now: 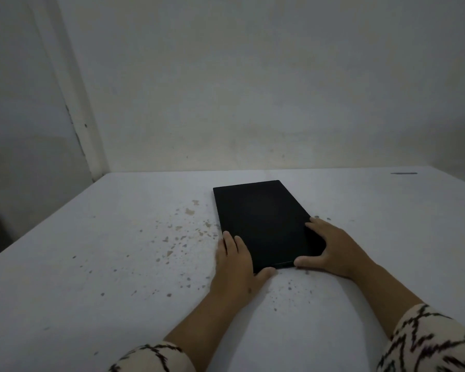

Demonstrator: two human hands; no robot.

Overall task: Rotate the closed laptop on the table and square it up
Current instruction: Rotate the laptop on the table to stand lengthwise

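Observation:
A closed black laptop (261, 218) lies flat on the white table (91, 237), near the middle. Its short sides face toward and away from me, and it is skewed a little, its far end leaning left. My left hand (235, 260) grips the near left corner, fingers along the left edge and thumb at the near edge. My right hand (330, 247) holds the near right corner, fingers resting on the lid and thumb hooked on the near edge.
The tabletop is speckled with chipped spots around the laptop's left and near sides. A pale wall (253, 89) rises right behind the table's far edge. A thin dark mark (403, 173) lies at the far right. The table's left edge drops off to a dark gap.

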